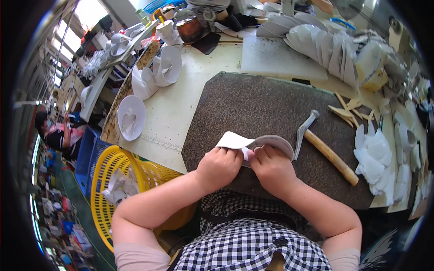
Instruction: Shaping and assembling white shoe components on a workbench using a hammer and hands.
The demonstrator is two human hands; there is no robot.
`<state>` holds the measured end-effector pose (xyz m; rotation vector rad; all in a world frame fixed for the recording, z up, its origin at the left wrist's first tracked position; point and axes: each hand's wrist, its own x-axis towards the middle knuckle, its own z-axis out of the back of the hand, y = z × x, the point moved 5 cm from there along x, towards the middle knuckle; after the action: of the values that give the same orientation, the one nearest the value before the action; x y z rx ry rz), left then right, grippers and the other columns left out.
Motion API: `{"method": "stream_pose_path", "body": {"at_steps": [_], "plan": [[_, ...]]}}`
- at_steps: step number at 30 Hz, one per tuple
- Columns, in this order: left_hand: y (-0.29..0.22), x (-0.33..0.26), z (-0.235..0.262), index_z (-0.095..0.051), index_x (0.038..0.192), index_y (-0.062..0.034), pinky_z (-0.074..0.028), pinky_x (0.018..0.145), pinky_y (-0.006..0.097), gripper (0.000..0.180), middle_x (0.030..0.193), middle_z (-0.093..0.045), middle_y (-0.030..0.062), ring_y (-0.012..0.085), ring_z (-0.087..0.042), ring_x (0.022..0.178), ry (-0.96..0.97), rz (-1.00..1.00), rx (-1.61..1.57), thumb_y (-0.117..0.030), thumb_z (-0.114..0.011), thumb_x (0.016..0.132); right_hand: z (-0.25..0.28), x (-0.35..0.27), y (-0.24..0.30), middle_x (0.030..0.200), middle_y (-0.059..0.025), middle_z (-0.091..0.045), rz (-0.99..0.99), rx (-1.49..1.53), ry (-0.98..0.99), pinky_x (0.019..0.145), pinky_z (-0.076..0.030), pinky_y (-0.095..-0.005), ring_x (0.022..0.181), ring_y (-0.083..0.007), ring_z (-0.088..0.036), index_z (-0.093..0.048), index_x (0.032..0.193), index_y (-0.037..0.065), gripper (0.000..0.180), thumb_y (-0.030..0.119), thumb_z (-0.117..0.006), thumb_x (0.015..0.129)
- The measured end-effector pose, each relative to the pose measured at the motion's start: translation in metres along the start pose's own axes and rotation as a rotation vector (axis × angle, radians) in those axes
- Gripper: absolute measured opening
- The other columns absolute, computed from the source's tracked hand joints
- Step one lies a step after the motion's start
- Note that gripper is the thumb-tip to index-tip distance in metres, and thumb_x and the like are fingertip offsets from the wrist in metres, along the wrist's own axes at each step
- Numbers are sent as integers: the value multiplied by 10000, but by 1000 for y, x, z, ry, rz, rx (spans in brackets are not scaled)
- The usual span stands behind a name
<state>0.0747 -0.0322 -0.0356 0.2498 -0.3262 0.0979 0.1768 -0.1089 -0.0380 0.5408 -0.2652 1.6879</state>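
Observation:
A curved white piece of sheet material (pixel 234 140), bent into a loop, is held near the front of the dark speckled board (pixel 253 104). My left hand (pixel 220 168) grips its left side, fingers curled over the edge. At its right side, my right hand (pixel 271 169) is closed on the rounded end, with the fingertips tucked inside. Part of the piece is hidden behind my fingers. Just right of my right hand lies a hammer (pixel 331 156) with a pale wooden handle and a long, curved metal head.
Several similar white formed pieces (pixel 131 118) stand on the table's left. A yellow basket (pixel 118 151) with white scraps sits below them. Wooden wedges (pixel 346 109), thin white pieces (pixel 373 156) and a row of stacked white pieces (pixel 322 47) lie to the right. Another person (pixel 63 135) is far left.

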Motion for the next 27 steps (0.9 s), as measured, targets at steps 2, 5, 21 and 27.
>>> {"method": "stream_pose_path", "body": {"at_steps": [2, 5, 21, 27], "plan": [[-2, -5, 0, -589, 756, -60, -480, 585, 293, 81, 714, -557, 50, 190, -580, 637, 0, -24, -32, -136, -574, 732, -4, -6, 1, 844, -88, -592, 9, 10, -3, 729, -495, -320, 819, -228, -588, -633, 915, -5, 229, 134, -569, 744], [-8, -6, 1, -594, 793, -17, -497, 654, 320, 125, 755, -555, 94, 235, -582, 705, -10, -2, -10, -125, -566, 737, 0, -9, 2, 861, -96, -584, 47, -26, -43, 725, -497, -326, 832, -232, -586, -633, 890, -8, 218, 137, -568, 741], [4, -19, 9, -635, 1036, 39, -517, 702, 323, 331, 923, -584, 127, 238, -597, 767, 39, -160, -182, -93, -592, 736, -12, 2, 18, 956, -78, -557, 104, -211, 300, 808, -407, -323, 957, -222, -515, -636, 996, 32, 298, 208, -543, 773], [7, -18, 9, -647, 1007, 1, -524, 708, 330, 278, 951, -576, 120, 247, -610, 812, -39, -229, -278, -76, -612, 742, -31, 8, 12, 992, -94, -568, 4, 67, 215, 794, -470, -324, 949, -208, -557, -631, 989, 13, 276, 165, -558, 770]]}}
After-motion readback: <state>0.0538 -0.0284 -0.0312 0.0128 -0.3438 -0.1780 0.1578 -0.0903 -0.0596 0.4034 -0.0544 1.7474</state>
